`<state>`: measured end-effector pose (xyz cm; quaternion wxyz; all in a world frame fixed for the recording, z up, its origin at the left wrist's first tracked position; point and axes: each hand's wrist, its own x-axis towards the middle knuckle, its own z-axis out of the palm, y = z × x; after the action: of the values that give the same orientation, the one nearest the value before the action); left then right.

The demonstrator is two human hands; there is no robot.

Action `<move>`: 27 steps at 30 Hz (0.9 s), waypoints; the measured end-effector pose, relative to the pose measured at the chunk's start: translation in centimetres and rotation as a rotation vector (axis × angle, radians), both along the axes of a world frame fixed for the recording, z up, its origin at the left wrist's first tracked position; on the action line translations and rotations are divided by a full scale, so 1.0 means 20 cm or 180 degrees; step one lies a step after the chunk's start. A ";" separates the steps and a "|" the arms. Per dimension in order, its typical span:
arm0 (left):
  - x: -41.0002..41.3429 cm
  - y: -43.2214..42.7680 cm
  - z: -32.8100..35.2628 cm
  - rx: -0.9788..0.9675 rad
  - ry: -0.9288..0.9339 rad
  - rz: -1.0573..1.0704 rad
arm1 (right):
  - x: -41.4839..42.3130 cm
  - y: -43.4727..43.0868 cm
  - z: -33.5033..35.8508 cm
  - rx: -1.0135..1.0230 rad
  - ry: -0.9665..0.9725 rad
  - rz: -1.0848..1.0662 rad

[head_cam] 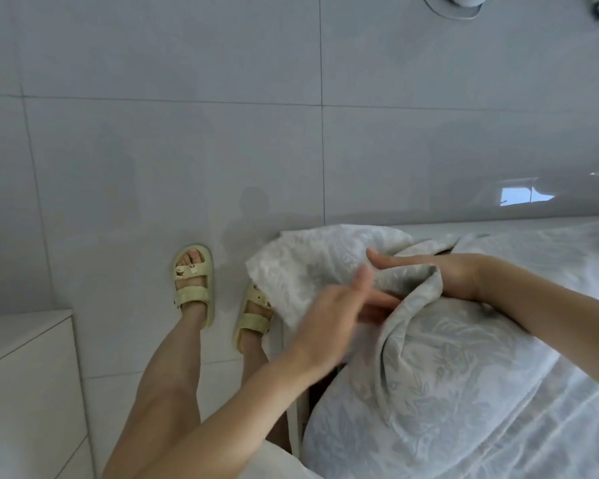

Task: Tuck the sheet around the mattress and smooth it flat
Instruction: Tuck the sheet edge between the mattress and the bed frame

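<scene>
Altogether there are two hands, two pale yellow sandals (192, 281), one patterned sheet (440, 385), one mattress (564, 430) and one white cabinet (25, 375) in view. The person stands on a floor (173, 143) of large glossy grey tiles with thin dark joints. Bare legs run down to the sandals, and the nearer foot is partly hidden behind the hanging cloth. The cabinet stands at the lower left, well apart from the bed, and fine lines divide its front. On the right is the corner of the bed, where a narrow strip of white bed frame (293, 409) shows just below the bunched fabric. The sheet is pale, with a faint grey-blue leaf print. It lies heaped and rumpled over the corner of the mattress, and one flap droops past the edge towards the floor. Farther right, the top of the mattress shows as a white, faintly striped quilted cover. The right hand (440, 271) reaches in from the right and grips a thick fold of the sheet, with one digit laid straight along the top of the fold and the cloth curling round beneath it. The left hand (339, 305) comes up from the lower left and is blurred. Its fingers look mostly straight and spread, with the tips against the same fold just beside the right hand, and it does not appear to clasp anything.
</scene>
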<state>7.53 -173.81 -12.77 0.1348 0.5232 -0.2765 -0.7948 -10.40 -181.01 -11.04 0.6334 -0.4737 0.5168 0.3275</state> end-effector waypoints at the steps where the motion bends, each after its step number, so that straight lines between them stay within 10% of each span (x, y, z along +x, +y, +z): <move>1: 0.02 -0.05 0.00 -0.0166 -0.0189 0.0404 | 0.00 0.00 0.03 0.0131 0.0119 -0.0262; 5: 0.09 -0.12 -0.14 -0.0327 -0.0105 0.0420 | -0.03 0.04 0.10 0.0925 0.0136 -0.1465; 9: -0.04 -0.03 -0.22 0.1081 0.0768 -0.0398 | -0.06 0.08 0.13 0.0554 -0.0142 -0.2272; 14: -0.04 0.18 -0.13 0.2668 0.1346 0.0418 | -0.08 0.12 0.13 0.0224 -0.0665 -0.2511; 27: -0.04 0.21 -0.10 0.2851 0.1155 0.0826 | -0.05 0.13 0.13 -0.0405 -0.1632 -0.3161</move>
<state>6.76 -169.55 -14.86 0.0406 0.4131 0.1871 -0.8903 -11.36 -178.40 -8.41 0.7871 -0.2752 0.5261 -0.1675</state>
